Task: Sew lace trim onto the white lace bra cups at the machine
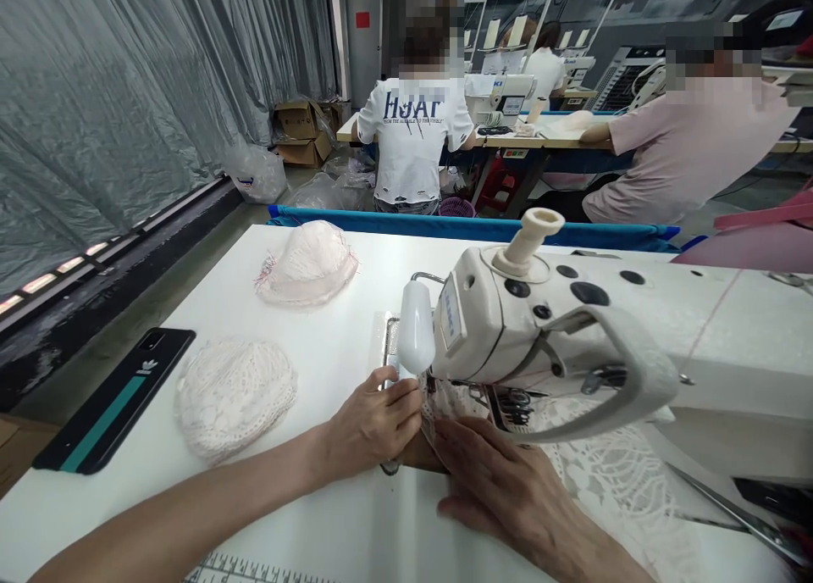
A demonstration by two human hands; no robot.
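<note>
White lace fabric (603, 456) lies under the head of a white sewing machine (483, 312) and spreads out to the right. My left hand (381, 418) is closed at the left side of the needle area, its fingers curled on the edge of the lace. Flat on the near part of the lace rests my right hand (501, 490), fingers stretched out and pointing at the presser foot. The needle itself is hidden by the machine head. A white lamp (416, 329) hangs just above my left hand.
On the left of the white table (330, 515) lie a lace cap-shaped piece (235, 396), a pale pink cup-shaped piece (311, 265) and a dark phone (120, 401). Scissors (737, 507) lie at right; a ruler (247, 570) is at the front edge. Co-workers sit beyond.
</note>
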